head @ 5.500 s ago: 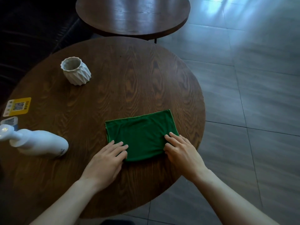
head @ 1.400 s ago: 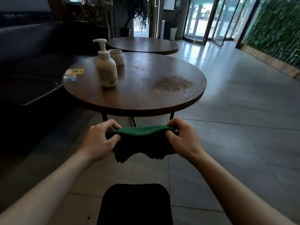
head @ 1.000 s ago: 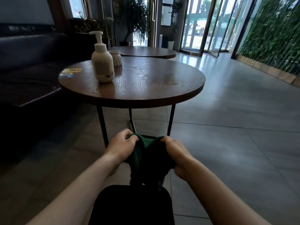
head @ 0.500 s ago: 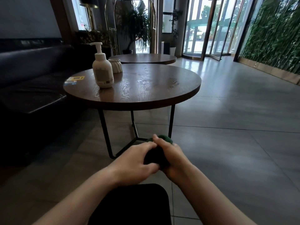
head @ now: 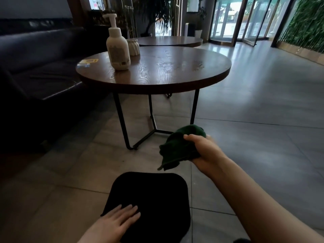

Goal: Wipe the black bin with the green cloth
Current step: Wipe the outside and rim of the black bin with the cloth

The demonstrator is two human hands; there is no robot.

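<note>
The black bin (head: pixel 154 195) stands on the tiled floor right below me, its flat rounded-square top facing up. My left hand (head: pixel 115 223) lies flat on the near left part of that top, fingers straight. My right hand (head: pixel 203 151) grips the bunched green cloth (head: pixel 178 148) in the air, above and just beyond the bin's far right corner. A loose corner of the cloth hangs down toward the bin without touching it.
A round wooden table (head: pixel 175 81) on black metal legs stands just ahead, carrying a white pump bottle (head: pixel 117 50) and a white ribbed cup (head: pixel 133 47). A dark sofa (head: pixel 35 67) fills the left side. Open tiled floor (head: pixel 263 120) stretches to the right.
My left hand let go of the cloth and came down flat onto the bin's top. My right hand kept the cloth and shifted right.
</note>
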